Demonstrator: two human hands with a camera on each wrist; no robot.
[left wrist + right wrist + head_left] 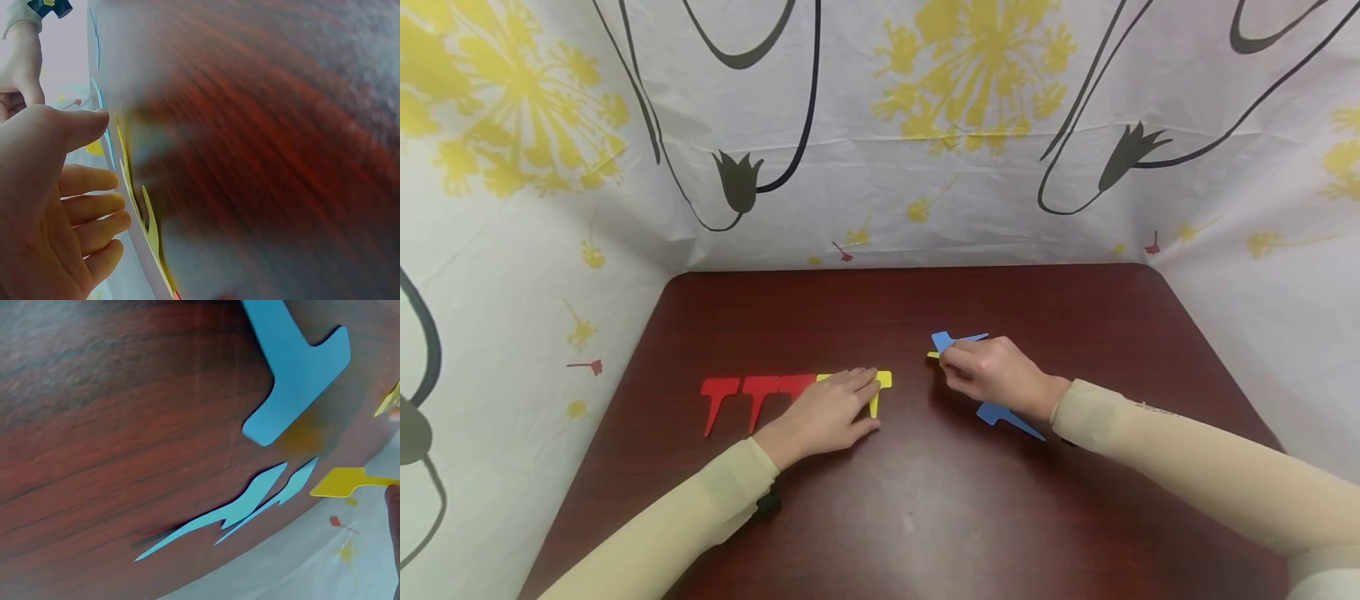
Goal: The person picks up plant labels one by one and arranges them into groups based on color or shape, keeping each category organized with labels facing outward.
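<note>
T-shaped plastic plant labels lie on the table. My left hand rests with extended fingers over yellow plant labels, partly hiding them; in the left wrist view its fingers are slightly bent beside the yellow edges. Left of it, red plant labels form a row, the rightmost partly covered. My right hand pinches a yellow plant label, whose head sticks out past the fingers. Around that hand lie blue plant labels: one nearer me and two farther off, close together.
The dark reddish-brown table has rounded far corners. A white cloth printed with yellow and grey flowers hangs behind it and along both sides. A dark object sits at the left wrist.
</note>
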